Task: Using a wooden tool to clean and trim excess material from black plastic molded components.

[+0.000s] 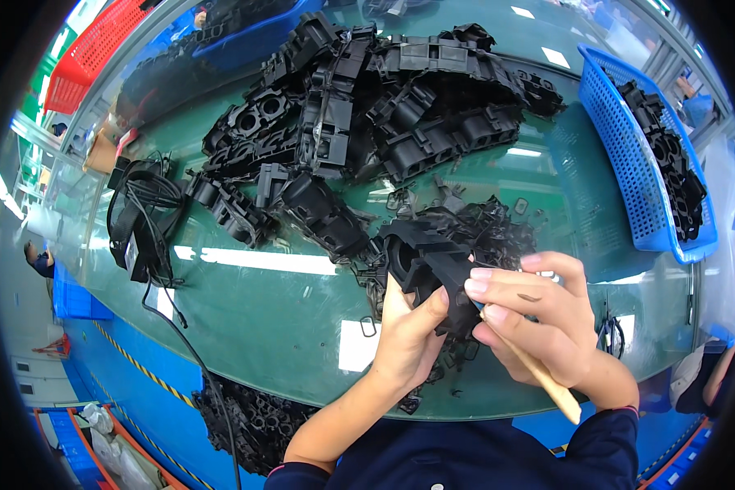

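My left hand [408,331] is closed around a black molded plastic part [425,249] with a round opening, held tilted above the front of the table. In my right hand [543,314] is a slim tool with a tan, wood-like handle [539,376], pinched between thumb and fingers. The handle points down toward me. Its working end lies against the right side of the part, where my fingers and the part hide it. Beneath and behind my hands lies a heap of thin black plastic scraps [498,224], some shaped like small loops.
A large pile of similar black parts [327,131] covers the back of the green table [261,314]. A blue basket [637,171] holding black parts stands at right. Bundled black cables with an adapter [143,212] lie at left. More black pieces [253,425] sit below the table's front edge.
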`<state>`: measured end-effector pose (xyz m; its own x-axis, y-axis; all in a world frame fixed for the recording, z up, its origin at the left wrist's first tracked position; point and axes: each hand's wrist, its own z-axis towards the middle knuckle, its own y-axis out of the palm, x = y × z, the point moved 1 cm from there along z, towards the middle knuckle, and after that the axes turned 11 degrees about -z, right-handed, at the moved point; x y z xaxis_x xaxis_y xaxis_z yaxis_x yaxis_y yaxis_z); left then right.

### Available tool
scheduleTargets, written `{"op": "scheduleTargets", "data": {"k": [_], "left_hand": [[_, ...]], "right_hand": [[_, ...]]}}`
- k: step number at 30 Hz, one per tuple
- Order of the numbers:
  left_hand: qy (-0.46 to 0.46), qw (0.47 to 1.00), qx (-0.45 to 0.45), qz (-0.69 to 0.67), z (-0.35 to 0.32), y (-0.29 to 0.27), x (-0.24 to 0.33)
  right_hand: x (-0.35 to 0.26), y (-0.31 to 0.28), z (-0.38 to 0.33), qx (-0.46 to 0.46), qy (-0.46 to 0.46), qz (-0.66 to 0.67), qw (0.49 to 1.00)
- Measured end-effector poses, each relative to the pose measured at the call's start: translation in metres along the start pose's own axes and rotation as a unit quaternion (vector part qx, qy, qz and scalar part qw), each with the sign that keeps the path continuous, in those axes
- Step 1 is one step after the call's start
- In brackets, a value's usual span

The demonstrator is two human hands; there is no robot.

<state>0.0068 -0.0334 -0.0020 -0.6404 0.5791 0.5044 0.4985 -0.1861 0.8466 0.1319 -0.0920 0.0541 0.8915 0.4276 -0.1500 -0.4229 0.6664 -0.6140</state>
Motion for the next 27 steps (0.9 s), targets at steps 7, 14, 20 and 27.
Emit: {"op": "scheduleTargets", "data": {"k": [7, 14, 20, 27], "left_hand": [[0.021, 1.0, -0.002, 0.013, 0.003, -0.007, 0.002], [-0.006, 0.999, -0.018, -0.026, 0.003, -0.012, 0.003], [0.068, 0.997, 0.015, 0.019, -0.001, -0.007, -0.001], [0.119, 0.988, 0.049, 0.089, -0.002, -0.011, -0.007]], "right_hand": [[0.009, -0.009, 0.012, -0.116, 0.102, 0.175, 0.972], [0.006, -0.009, 0.01, -0.101, 0.13, 0.185, 0.969], [0.003, -0.002, 0.004, -0.062, 0.108, 0.146, 0.981], [-0.001, 0.007, -0.002, 0.021, -0.023, -0.026, 0.999]]}}
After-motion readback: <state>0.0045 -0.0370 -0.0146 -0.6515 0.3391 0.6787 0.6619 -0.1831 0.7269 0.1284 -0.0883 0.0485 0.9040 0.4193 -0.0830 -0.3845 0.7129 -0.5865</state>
